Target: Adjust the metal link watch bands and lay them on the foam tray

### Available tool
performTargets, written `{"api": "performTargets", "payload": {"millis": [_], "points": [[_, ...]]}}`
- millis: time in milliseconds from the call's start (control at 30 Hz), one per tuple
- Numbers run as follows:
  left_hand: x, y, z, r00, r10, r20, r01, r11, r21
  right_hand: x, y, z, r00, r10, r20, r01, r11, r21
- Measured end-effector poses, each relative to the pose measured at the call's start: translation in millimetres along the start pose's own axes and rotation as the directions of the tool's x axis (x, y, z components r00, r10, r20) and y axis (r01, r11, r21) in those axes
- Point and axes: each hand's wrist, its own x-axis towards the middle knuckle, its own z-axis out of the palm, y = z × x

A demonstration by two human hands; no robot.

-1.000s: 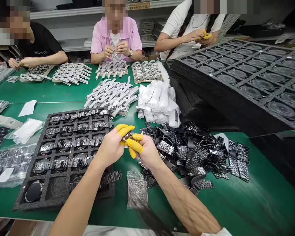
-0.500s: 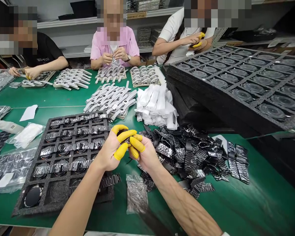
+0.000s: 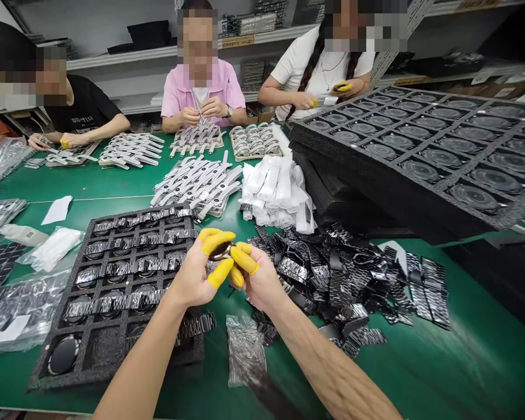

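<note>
Yellow finger cots cover several fingertips on both hands. Between the thumb and fingers of my left hand [image 3: 196, 271] is a watch case [image 3: 221, 252], dark with a shiny rim, held tilted. My right hand [image 3: 260, 271] is closed in a pinch at the case's right edge; anything small between those fingertips is hidden. Left of the hands lies a grey foam tray [image 3: 100, 344] with black watches set in its cells. A lone watch case [image 3: 63, 354] without a strap sits in its near-left cell. Black metal watch bands [image 3: 328, 274] are heaped to the right.
A clear bag of small metal pins [image 3: 246, 350] lies below my hands. Stacked foam trays [image 3: 420, 146] rise at the right. White-strapped watches [image 3: 196, 184] and white wrapped pieces [image 3: 273, 189] lie beyond. Several co-workers sit across the green table [image 3: 472, 344].
My left fingers have spread slightly, and more of the watch case shows between my hands. My right hand stays pinched beside it. The right-hand co-worker's hands have moved apart and lower.
</note>
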Motion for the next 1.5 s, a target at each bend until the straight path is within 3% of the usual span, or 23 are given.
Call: {"api": "performTargets", "payload": {"millis": [100, 200, 267, 300, 333, 400, 467, 533, 567, 633, 700, 767, 800, 867, 933, 1000, 1067, 1200, 1500], "points": [[4.2, -4.6, -3.0, 0.964, 0.024, -0.266, 0.003, 0.995, 0.1, 0.0, -8.5, -5.4, 0.993, 0.048, 0.108, -0.036, 0.993, -0.112], [10.8, -6.5, -8.4, 0.804, -0.054, -0.592, 0.068, 0.998, 0.002, -1.7, -15.7, -13.1, 0.921, 0.28, 0.27, -0.161, 0.907, -0.39], [13.8, -5.4, -11.3, 0.7, -0.174, -0.692, 0.112, 0.985, -0.133, -1.7, -16.4, -18.3, 0.85, 0.429, 0.305, -0.227, 0.821, -0.523], [14.4, -4.5, -11.6, 0.689, -0.218, -0.691, 0.128, 0.975, -0.181, -0.9, -15.7, -20.5, 0.841, 0.454, 0.296, -0.245, 0.805, -0.54], [14.3, -3.6, -11.0, 0.71, -0.24, -0.663, 0.136, 0.969, -0.205, 0.4, -14.5, -22.3, 0.857, 0.44, 0.269, -0.255, 0.814, -0.521], [12.2, -2.6, -6.2, 0.823, -0.213, -0.527, 0.121, 0.972, -0.204, 4.1, -12.7, -24.7, 0.943, 0.303, 0.138, -0.228, 0.89, -0.394], [8.7, -2.8, 1.7, 0.946, -0.164, -0.281, 0.113, 0.975, -0.189, 7.4, -13.3, -25.6, 0.992, 0.123, -0.04, -0.129, 0.962, -0.242], [5.7, -3.7, 9.7, 0.98, -0.197, -0.025, 0.189, 0.962, -0.199, 7.8, -16.5, -26.1, 0.988, 0.021, -0.154, -0.046, 0.986, -0.163], [4.9, -4.2, 12.5, 0.965, -0.253, 0.062, 0.261, 0.94, -0.218, 6.2, -18.2, -26.7, 0.984, -0.001, -0.176, -0.026, 0.988, -0.15], [5.0, -5.2, 14.6, 0.911, -0.396, 0.116, 0.412, 0.854, -0.317, -2.0, -19.7, -30.0, 0.98, -0.027, -0.195, -0.006, 0.986, -0.167], [7.1, -6.1, 12.4, 0.851, -0.521, 0.063, 0.488, 0.742, -0.46, -16.9, -16.9, -36.5, 0.979, -0.06, -0.197, 0.004, 0.962, -0.274], [10.0, -6.7, 7.9, 0.797, -0.604, -0.002, 0.497, 0.658, -0.566, -36.7, -10.5, -44.5, 0.997, -0.037, -0.074, -0.007, 0.852, -0.524], [11.4, -6.7, 5.7, 0.775, -0.631, -0.024, 0.495, 0.63, -0.599, -47.2, -6.6, -47.8, 0.998, 0.045, 0.051, 0.003, 0.726, -0.688], [13.3, -6.2, 2.5, 0.749, -0.661, -0.041, 0.488, 0.594, -0.639, -66.0, 1.0, -51.4, 0.911, 0.33, 0.246, 0.125, 0.347, -0.93], [14.0, -4.9, 1.3, 0.745, -0.666, -0.038, 0.476, 0.571, -0.67, -78.5, 7.8, -50.0, 0.797, 0.553, 0.243, 0.29, 0.001, -0.957], [13.9, -3.7, 1.5, 0.752, -0.658, -0.033, 0.465, 0.565, -0.681, -83.2, 13.5, -44.9, 0.752, 0.624, 0.21, 0.398, -0.178, -0.9], [13.4, -3.2, 1.7, 0.756, -0.653, -0.033, 0.459, 0.566, -0.684, -81.9, 17.7, -38.7, 0.732, 0.64, 0.232, 0.471, -0.23, -0.852], [12.8, -4.3, 0.3, 0.751, -0.659, -0.033, 0.46, 0.559, -0.69, -73.7, 18.2, -30.5, 0.685, 0.681, 0.26, 0.546, -0.243, -0.802], [12.7, -4.2, -0.3, 0.748, -0.663, -0.021, 0.45, 0.53, -0.718, -63.7, -2.0, -36.0, 0.706, 0.666, 0.24, 0.438, -0.144, -0.887]]}}
